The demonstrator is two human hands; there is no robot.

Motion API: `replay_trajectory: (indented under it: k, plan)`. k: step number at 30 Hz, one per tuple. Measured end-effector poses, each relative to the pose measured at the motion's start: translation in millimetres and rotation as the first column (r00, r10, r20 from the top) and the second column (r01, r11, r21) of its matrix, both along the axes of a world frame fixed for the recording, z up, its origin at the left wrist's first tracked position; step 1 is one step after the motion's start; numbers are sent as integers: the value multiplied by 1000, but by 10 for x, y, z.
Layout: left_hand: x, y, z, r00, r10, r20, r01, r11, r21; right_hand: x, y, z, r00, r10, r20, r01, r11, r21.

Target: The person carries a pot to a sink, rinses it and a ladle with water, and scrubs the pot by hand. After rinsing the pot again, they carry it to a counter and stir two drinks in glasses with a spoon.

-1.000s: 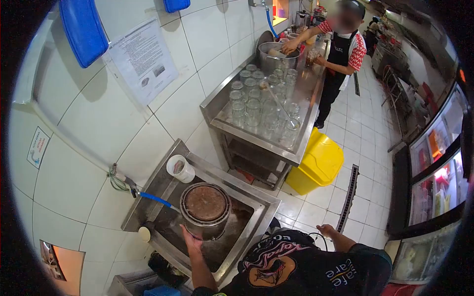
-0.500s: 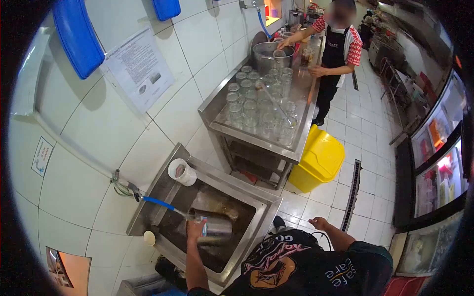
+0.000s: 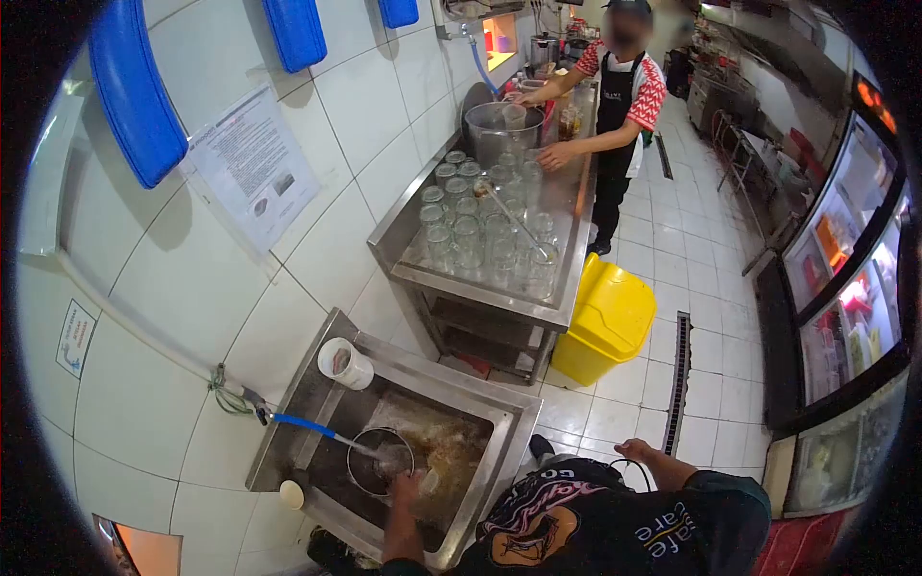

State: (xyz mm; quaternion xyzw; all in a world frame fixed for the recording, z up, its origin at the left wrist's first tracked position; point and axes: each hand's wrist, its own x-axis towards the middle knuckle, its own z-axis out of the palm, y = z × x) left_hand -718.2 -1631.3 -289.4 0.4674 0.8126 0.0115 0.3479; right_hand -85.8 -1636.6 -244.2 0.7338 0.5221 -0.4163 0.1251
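Note:
A round metal pot [image 3: 357, 480] stands in the sink basin with its mouth facing up. My left hand [image 3: 405, 490] is closed on the rim at its near right side. A blue hose [image 3: 303, 422] ends in a nozzle over the pot, and water runs into it. The pot's contents are blurred by the water. Away from the sink, my right hand [image 3: 634, 449] is held out over the floor at my other side, fingers loosely bent, with nothing visible in it.
The steel sink [image 3: 451, 376] holds brownish water. A white tub [image 3: 346, 365] sits on its back corner. Beyond stands a steel table [image 3: 403, 257] with several glass mugs [image 3: 468, 235], a ladle [image 3: 514, 219] and a large pot [image 3: 490, 144]. A co-worker [image 3: 619, 106] stands there, near a yellow bin [image 3: 605, 322].
The pot, lying tilted on its side before, now stands with its mouth up under the hose. My left hand moved toward me with it. The co-worker's lower hand shifted toward the mugs.

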Motion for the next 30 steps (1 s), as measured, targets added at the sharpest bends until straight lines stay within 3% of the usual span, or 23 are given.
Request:
replay_trajectory:
  k: [1, 2, 3, 4, 5, 6, 7, 8, 10, 11, 13, 14, 20, 22, 23, 24, 27, 29, 30]
  plan:
    - [-15, 68, 97, 977, 13, 214, -22, 999, 39, 16, -6, 1, 1000, -2, 6, 2, 1000, 3]
    - [41, 137, 351, 976, 10, 218, -20, 999, 45, -8, 18, 21, 1000, 8, -21, -9, 1000, -7]
    - [128, 225, 787, 810, 379, 448, -452, 890, 63, -39, 58, 39, 999, 17, -51, -17, 1000, -13]
    - [170, 330, 1024, 461, 613, 642, -786, 618, -26, -69, 96, 84, 999, 9, -52, -9, 1000, 0]
    - [27, 432, 829, 469, 596, 652, -778, 628, -13, -98, 130, 151, 999, 14, -48, -12, 1000, 29]
    - [-236, 507, 519, 51, 535, 843, -926, 342, -161, -135, 146, 214, 999, 17, -46, -14, 998, 56]
    - [-502, 567, 213, -355, 310, 882, -916, 73, -394, -163, 165, 239, 999, 22, -44, -18, 997, 79]
    - [-699, 624, 39, -351, 303, 886, -916, 84, -392, -183, 162, 183, 1000, 8, 5, -8, 996, 94]
    - [-987, 700, -252, -686, -65, 725, -723, -49, -689, -185, 170, 119, 1000, 29, -7, -28, 995, 97]
    - [-1056, 711, -462, -688, -72, 722, -721, -40, -692, -179, 186, 105, 998, 57, -19, -55, 994, 92]
    - [-1034, 797, -606, -766, -319, 558, -612, 96, -785, -161, 203, 66, 996, 84, -23, -81, 992, 92]
    - [-1023, 866, -604, -768, -321, 554, -610, 104, -785, -139, 210, 46, 997, 60, -45, -56, 995, 82]
    - [-718, 743, -52, -610, -254, 750, -676, -328, -660, -95, 122, 83, 1000, 20, -21, -20, 1000, -8]
    - [-739, 695, 204, -613, -286, 736, -633, -378, -675, -36, 65, -10, 1000, 21, -21, -22, 999, -33]
    - [-748, 696, 290, -613, -321, 722, -588, -426, -688, -9, 24, -74, 1000, 26, -2, -26, 998, 50]
    - [-810, 688, 314, -614, -319, 722, -588, -425, -688, 8, 1, -115, 999, 29, 17, -31, 991, 133]
    - [-965, 665, 338, -663, -322, 676, -571, -366, -734, 44, -15, -120, 999, 20, 25, -22, 997, 69]
    - [-851, 704, 527, -590, -11, 807, -736, -405, -543, 12, -12, -44, 1000, 16, 6, -16, 999, 44]
    - [-761, 669, 534, -591, -9, 807, -735, -405, -543, -7, -14, -16, 1000, 12, -12, -12, 1000, 22]
